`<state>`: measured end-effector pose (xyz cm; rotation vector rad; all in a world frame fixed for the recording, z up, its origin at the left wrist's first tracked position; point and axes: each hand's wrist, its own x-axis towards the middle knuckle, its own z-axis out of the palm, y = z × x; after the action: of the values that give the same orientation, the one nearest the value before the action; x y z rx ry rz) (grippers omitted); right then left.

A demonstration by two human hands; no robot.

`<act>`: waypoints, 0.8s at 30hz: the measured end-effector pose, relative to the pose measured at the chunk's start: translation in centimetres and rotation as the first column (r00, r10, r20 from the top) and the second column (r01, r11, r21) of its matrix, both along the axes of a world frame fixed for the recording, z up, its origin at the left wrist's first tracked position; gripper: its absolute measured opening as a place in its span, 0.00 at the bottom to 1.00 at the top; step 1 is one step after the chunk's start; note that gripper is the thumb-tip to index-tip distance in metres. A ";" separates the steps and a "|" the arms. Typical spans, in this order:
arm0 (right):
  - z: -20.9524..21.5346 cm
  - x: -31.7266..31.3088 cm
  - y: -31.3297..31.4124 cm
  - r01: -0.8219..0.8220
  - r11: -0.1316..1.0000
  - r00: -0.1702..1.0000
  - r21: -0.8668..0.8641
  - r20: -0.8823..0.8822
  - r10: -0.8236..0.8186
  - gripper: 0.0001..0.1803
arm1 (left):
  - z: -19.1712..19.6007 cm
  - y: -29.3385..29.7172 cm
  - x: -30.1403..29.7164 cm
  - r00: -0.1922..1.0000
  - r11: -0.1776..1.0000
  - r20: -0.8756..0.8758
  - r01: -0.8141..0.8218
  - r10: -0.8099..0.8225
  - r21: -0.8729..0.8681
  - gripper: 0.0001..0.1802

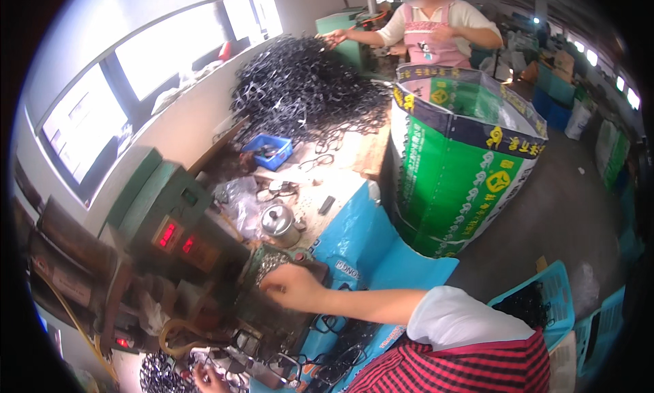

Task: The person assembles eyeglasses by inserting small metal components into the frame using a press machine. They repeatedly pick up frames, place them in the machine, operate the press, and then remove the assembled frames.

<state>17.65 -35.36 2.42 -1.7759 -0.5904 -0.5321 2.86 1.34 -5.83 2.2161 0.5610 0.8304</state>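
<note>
My right hand (294,288) reaches across with its fingers bent down at a heap of small shiny metal pieces (272,262) on the machine's bed. Its fingertips are together, and what they pinch is too small to make out. At the lower edge, my left hand (212,381) shows only in part, fingers curled, beside a pile of dark eyeglass frames (158,374). Whatever it grips is unclear. More eyeglass frames (334,372) lie on the blue plastic sheet (368,236) near my apron. The green machine (184,216), with red lit digits, stands left of my right hand.
A round metal canister (279,224), a clear plastic bag (242,203) and a blue box (271,151) sit on the bench. Behind them rises a large heap of dark frames (306,86). A tall green woven sack (443,175) stands right; a co-worker (429,35) is beyond it. Blue baskets (545,297) flank me.
</note>
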 end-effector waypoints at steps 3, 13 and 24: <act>-1.9 1.1 0.1 -0.004 0.998 0.998 -0.063 -0.059 0.000 0.05 | -7.6 0.5 3.3 0.913 0.850 -0.304 -0.078 0.270 0.521 0.19; -1.1 -1.9 -7.3 0.051 0.983 0.981 -0.178 -0.178 -0.083 0.06 | -1.1 -2.0 0.0 0.986 0.908 -0.135 -0.035 0.100 0.418 0.13; 2.5 0.3 8.0 -0.343 0.900 0.925 0.268 -0.073 0.374 0.15 | 0.2 -2.7 0.8 0.926 0.891 0.353 0.044 0.133 -0.451 0.23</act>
<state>17.92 -27.40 4.93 -1.4045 -0.7124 -0.2264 3.64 -1.32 -5.60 1.5727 0.5509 1.0037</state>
